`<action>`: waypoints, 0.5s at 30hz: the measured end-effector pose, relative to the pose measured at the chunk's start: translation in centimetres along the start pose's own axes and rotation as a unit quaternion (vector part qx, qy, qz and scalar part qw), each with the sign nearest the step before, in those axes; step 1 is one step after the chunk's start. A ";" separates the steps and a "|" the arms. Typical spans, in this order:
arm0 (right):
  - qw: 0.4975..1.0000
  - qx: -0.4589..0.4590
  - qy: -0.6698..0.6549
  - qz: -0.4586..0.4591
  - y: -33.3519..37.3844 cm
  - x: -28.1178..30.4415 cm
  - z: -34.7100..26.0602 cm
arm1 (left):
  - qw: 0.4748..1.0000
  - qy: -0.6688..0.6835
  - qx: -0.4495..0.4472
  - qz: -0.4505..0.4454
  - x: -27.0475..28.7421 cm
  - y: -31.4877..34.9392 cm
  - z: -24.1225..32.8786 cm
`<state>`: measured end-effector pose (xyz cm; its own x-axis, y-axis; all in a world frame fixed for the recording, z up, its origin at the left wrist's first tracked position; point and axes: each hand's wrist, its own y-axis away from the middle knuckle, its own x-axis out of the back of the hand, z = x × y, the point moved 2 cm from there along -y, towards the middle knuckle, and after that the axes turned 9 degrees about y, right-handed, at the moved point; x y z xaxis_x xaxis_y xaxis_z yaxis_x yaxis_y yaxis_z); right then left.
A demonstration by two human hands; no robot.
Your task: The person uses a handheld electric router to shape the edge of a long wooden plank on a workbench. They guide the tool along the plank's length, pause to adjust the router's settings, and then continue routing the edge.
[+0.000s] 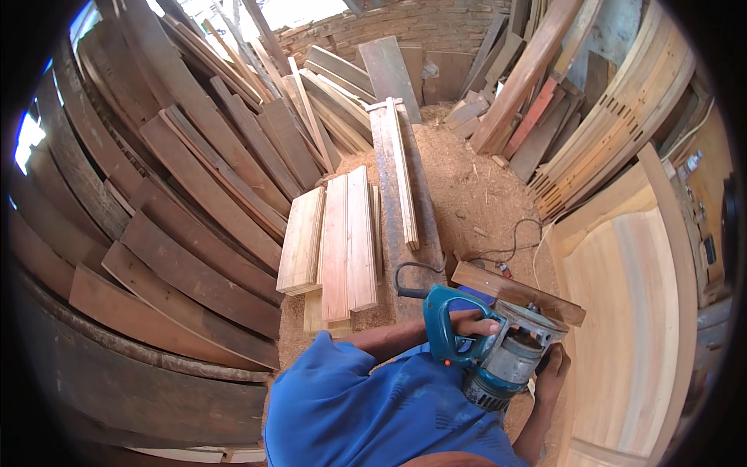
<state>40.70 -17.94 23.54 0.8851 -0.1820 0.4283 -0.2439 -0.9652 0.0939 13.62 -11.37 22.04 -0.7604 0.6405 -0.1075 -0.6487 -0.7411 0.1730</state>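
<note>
Teal power tool (510, 354): near, right of centre. Your left grip (471, 323): wrapped round its handle. Your right grip (553, 370): against its right side, closure cannot be told. Sawdust floor (475, 187): far, between narrow desk (422, 196) and pale panel's (618, 303) left edge.

Left fingers (484, 327) curl; right forearm (538, 424) slants upward.

My left hand (473, 323) grips the teal router (510, 359), my right hand (554, 372) is at its other side, and pale boards (336, 245) lie left of both.
</note>
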 end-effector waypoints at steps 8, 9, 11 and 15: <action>0.996 0.069 -0.040 0.035 0.2 -0.3 -0.3 | 0.998 -0.012 0.054 -0.040 0.3 -0.2 2.5; 0.995 0.077 -0.042 0.041 0.3 -0.2 -0.4 | 0.994 -0.013 0.096 -0.055 0.5 0.0 3.1; 0.994 0.084 -0.046 0.048 0.4 -0.1 -0.2 | 0.995 0.006 0.083 -0.046 0.2 0.1 2.7; 0.994 0.079 -0.052 0.046 1.0 -0.1 0.0 | 0.998 0.065 0.026 -0.009 0.0 0.6 1.2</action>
<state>40.40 -18.90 23.56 0.9006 -0.2808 0.3318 -0.2672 -0.9597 -0.0870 13.31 -11.58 23.29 -0.7487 0.6193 -0.2364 -0.6621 -0.7163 0.2203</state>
